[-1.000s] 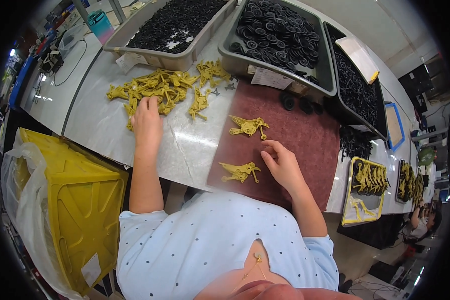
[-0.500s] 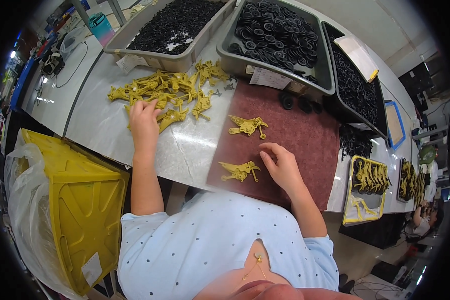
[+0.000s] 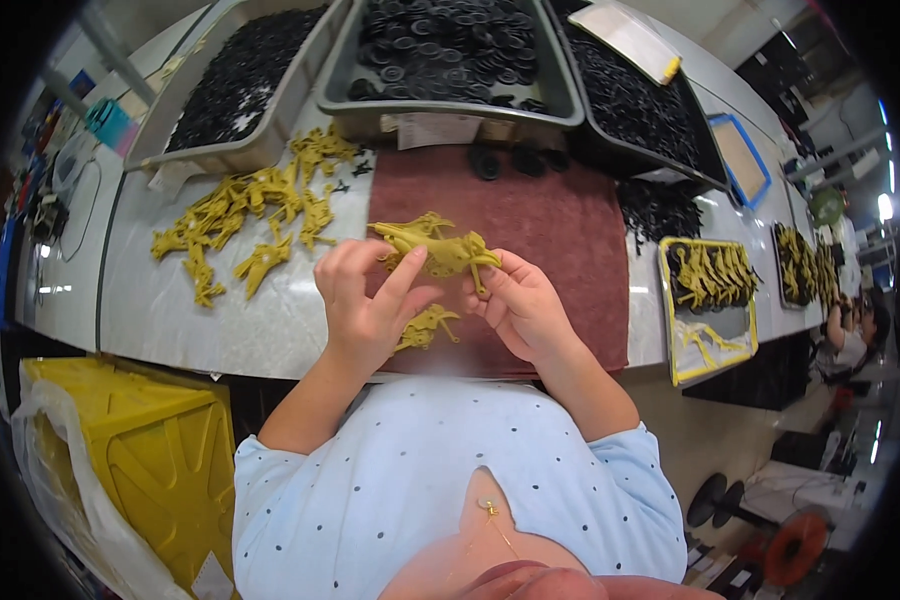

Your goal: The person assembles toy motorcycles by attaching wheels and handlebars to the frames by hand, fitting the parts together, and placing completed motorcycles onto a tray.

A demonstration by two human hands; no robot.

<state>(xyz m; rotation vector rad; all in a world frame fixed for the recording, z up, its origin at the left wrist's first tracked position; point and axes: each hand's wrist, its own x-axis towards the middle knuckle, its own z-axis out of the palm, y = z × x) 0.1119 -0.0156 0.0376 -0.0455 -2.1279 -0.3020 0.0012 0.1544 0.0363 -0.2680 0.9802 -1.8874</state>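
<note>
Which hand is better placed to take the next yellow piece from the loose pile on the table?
Probably the left hand. The pile of yellow pieces lies on its side, while the right hand is over the brown mat. Both hold one yellow piece now.

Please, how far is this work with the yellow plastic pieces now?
Done, it seems: the yellow-rimmed tray on the right already holds a row of olive-yellow plastic figures. In hand: the left hand and right hand hold one olive-yellow plastic figure between them above the dark red mat. Left: a loose pile of yellow plastic pieces on the table, and one piece below the hands.
</note>
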